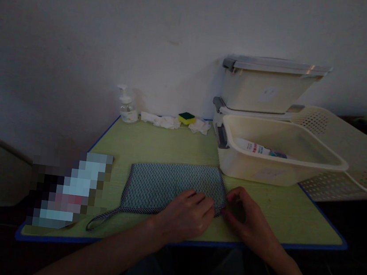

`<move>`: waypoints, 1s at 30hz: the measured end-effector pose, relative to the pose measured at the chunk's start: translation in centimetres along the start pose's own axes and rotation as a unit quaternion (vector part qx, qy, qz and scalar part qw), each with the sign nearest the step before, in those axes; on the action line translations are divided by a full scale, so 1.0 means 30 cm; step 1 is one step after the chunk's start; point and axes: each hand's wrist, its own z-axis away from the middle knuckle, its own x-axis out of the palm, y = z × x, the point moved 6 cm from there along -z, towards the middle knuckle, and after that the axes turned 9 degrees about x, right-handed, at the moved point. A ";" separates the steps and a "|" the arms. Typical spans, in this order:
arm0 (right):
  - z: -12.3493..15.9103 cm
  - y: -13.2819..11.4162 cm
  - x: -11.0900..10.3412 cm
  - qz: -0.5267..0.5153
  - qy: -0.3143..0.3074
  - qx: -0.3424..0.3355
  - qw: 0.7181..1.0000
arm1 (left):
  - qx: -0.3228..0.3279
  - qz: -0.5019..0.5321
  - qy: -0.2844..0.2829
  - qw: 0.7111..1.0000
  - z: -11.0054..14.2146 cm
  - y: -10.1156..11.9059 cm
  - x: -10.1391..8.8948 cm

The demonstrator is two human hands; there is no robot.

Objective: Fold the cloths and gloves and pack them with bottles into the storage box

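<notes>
A blue-grey woven cloth bag [164, 185] with a dark border and a loose strap lies flat on the green table [169, 147]. My left hand [187, 216] rests on its near right part, fingers curled down onto the fabric. My right hand [247, 219] is at the bag's right corner, thumb and fingers pinched on the edge there. The strap loops out to the left near the table's front edge.
A cream bin [277, 160] holding a tube stands right of the bag, with a lidded box [266, 87] behind and a perforated basket [345, 153] at the far right. A pump bottle [127, 106], crumpled tissues and a yellow-green sponge [186, 118] line the wall. A blurred-out item [70, 190] lies left.
</notes>
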 end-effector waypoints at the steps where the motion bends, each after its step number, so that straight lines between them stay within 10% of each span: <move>1: -0.003 0.004 -0.004 -0.005 0.008 0.003 1.000 | -0.009 -0.003 0.007 1.000 -0.001 -0.005 -0.001; 12: 0.000 -0.024 0.015 0.040 -0.008 -0.110 0.993 | -0.089 0.006 0.091 0.992 0.012 -0.058 -0.032; 21: -0.003 -0.026 0.019 0.060 -0.023 -0.087 0.994 | 0.032 0.032 -0.006 0.999 0.007 0.006 0.000; 30: -0.009 -0.013 -0.030 0.007 0.040 -0.053 0.998 | -0.052 0.205 -0.095 0.973 -0.003 -0.038 0.011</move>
